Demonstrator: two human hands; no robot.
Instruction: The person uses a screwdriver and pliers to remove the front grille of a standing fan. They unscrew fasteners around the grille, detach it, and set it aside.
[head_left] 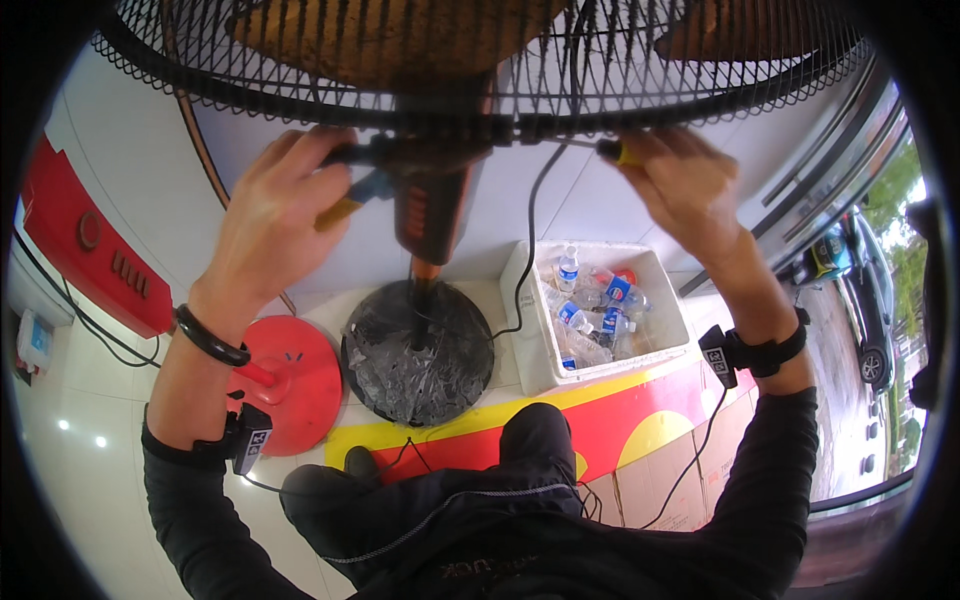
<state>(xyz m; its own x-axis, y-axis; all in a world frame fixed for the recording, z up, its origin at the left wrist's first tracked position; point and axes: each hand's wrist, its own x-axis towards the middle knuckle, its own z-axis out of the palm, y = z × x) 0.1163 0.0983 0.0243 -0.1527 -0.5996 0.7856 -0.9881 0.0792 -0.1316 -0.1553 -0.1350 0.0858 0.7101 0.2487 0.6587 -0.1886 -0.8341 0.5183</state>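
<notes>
A large fan's black wire guard [480, 125] spans the top of the view, with dusty brown blades [400, 45] behind it. Beneath the guard's lower rim is the fan's dark motor housing [432, 205]. My left hand [285, 205] is closed at the left of the housing, around a tool with a yellow and blue handle [340, 212]; its working end cannot be made out. On the right, my right hand [690, 185] grips a screwdriver [612, 150] with a yellow and black handle. Its thin shaft points left to the guard's rim.
The fan's round black base [418, 365] stands on the floor, beside a red round base [290, 390]. A white foam box [530, 345] holds several plastic bottles. A black cable [533, 220] hangs between fan and box. At left is a red panel [95, 240]; a glass door borders the right.
</notes>
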